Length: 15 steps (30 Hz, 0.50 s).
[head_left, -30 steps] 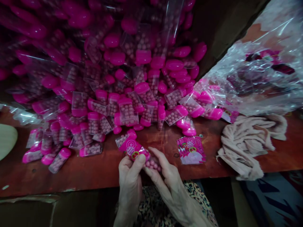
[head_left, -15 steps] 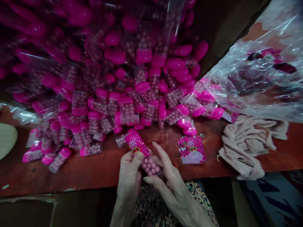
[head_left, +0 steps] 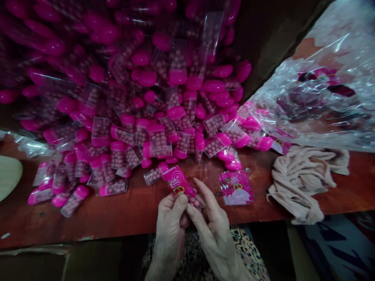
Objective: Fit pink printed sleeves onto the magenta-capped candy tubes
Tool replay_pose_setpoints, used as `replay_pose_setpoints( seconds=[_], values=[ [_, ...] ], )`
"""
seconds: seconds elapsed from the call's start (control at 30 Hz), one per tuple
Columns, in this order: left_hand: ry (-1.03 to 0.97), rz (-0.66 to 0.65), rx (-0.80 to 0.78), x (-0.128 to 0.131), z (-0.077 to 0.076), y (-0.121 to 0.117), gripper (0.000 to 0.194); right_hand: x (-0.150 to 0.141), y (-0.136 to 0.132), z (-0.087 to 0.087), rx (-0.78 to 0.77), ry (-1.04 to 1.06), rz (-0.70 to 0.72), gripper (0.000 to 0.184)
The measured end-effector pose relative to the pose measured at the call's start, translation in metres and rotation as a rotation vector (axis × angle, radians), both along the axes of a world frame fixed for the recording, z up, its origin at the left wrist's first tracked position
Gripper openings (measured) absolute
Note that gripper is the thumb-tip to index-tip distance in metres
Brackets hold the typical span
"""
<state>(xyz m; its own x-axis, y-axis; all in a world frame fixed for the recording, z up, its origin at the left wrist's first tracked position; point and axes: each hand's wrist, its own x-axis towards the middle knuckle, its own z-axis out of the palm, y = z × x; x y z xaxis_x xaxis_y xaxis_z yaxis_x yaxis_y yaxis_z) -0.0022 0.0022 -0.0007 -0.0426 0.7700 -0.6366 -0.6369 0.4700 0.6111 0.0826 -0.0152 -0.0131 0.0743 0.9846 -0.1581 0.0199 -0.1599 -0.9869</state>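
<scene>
My left hand [head_left: 172,222] pinches a pink printed label [head_left: 176,178] between thumb and fingers, its far end sticking up toward the pile. My right hand [head_left: 210,224] is closed around a clear container of pink candy balls [head_left: 197,203], mostly covered by the fingers. The right thumb presses near the label's lower end, so both hands meet there. Whether the label is around the container or only against it, I cannot tell. Just beyond the label lies a pink-capped candy container [head_left: 154,174]. A stack of pink labels [head_left: 236,188] rests right of my hands.
A large heap of pink-capped candy containers [head_left: 159,138] spills from a dark box onto the reddish wooden table [head_left: 131,218]. To the right lie a crumpled beige cloth [head_left: 301,179] and clear plastic wrapping [head_left: 316,109]. A pale rounded object [head_left: 8,177] shows at the left edge.
My hands have drawn together. The right thumb has moved up to the label's lower end, and the label now covers more of the container, which was plainly visible before.
</scene>
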Motion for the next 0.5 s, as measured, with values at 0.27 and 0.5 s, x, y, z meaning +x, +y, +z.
replay_pose_setpoints(
  seconds=[0.27,0.5],
  values=[
    [-0.027,-0.073,-0.046,-0.003,-0.001,-0.010,0.030,0.010,0.008,-0.002,-0.053,0.144,0.117,0.049],
    [-0.054,-0.207,0.017,0.000,0.006,-0.007,0.025,0.021,0.014,-0.002,0.023,0.020,0.158,0.034]
  ],
)
